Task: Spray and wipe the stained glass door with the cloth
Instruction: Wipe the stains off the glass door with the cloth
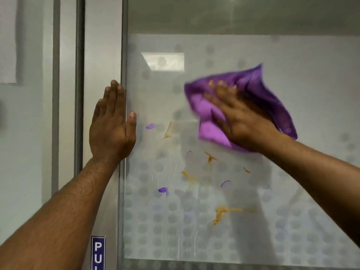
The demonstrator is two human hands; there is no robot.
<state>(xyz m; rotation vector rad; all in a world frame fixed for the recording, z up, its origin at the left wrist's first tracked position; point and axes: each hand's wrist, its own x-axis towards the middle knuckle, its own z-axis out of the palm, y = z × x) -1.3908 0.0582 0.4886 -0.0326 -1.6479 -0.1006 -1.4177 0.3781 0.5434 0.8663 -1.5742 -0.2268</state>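
Note:
The glass door fills the right of the view, frosted with a grey dot pattern. Orange stains and purple stains are scattered over its middle and lower part, with wet streaks running down. My right hand presses a purple cloth flat against the glass above the stains, fingers spread over it. My left hand lies flat with fingers together on the metal door frame, its thumb on the glass edge, holding nothing. No spray bottle is in view.
A blue PULL sign sits low on the frame. Left of the frame are a grey wall and a white sheet pinned at the top left.

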